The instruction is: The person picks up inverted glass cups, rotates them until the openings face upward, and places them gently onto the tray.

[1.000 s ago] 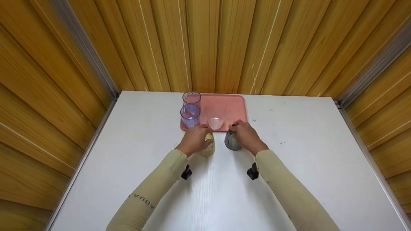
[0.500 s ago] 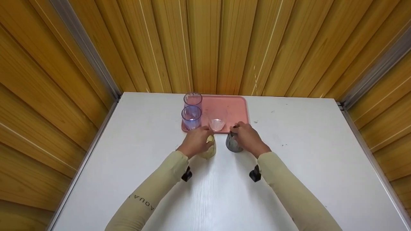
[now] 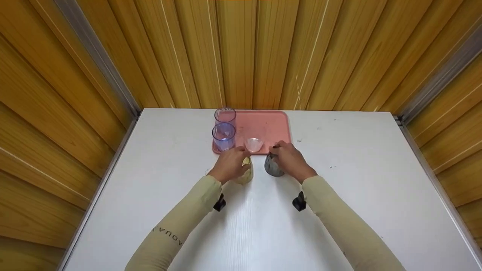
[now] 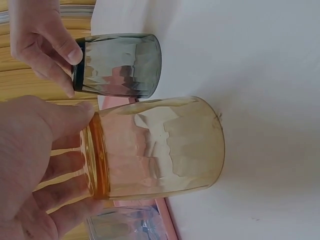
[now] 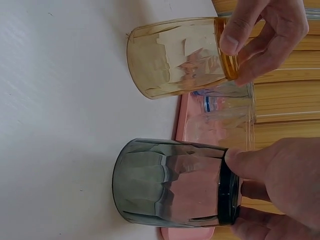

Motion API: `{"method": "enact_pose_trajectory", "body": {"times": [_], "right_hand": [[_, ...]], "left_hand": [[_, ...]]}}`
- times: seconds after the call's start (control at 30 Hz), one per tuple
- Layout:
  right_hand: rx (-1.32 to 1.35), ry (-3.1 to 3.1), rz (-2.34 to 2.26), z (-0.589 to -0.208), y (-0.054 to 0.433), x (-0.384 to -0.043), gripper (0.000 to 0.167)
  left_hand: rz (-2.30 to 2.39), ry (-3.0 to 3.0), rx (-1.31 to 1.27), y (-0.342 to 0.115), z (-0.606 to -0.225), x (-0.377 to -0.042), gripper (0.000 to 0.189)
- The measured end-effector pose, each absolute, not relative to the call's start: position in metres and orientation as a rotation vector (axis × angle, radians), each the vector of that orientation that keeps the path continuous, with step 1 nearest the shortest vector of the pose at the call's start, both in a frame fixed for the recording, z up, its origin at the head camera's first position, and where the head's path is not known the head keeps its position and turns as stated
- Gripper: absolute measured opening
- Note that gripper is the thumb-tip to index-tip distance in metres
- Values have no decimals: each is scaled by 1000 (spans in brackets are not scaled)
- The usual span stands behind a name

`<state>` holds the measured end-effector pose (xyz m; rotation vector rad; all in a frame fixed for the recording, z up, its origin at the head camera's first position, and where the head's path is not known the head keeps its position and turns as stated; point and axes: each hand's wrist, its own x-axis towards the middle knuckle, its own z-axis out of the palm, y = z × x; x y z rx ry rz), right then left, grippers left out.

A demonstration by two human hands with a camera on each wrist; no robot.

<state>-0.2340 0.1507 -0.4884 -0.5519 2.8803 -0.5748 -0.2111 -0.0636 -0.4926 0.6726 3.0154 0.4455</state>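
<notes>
My left hand grips an amber glass tumbler by its thick end, fingers and thumb around it. My right hand holds a smoky grey tumbler the same way, by its dark thick end. Both tumblers appear upside down, their thinner ends down at the white table, side by side with a small gap between them. Just beyond them lies a pink tray. A clear glass stands on it near the front edge.
Two bluish-purple glasses stand along the tray's left side, a front one and a rear one. Wood-patterned panels enclose the white table at the back and both sides.
</notes>
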Motion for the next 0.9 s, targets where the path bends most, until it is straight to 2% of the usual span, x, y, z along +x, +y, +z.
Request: {"method": "enact_pose_trajectory", "body": {"times": [0.7, 0.9], "right_hand": [[-589, 2965, -288, -485, 137, -231, 39], [-525, 2934, -335, -490, 139, -233, 50]], "left_hand": [[391, 3010, 699, -63, -490, -213, 30], [377, 3024, 724, -60, -493, -214, 28]]}}
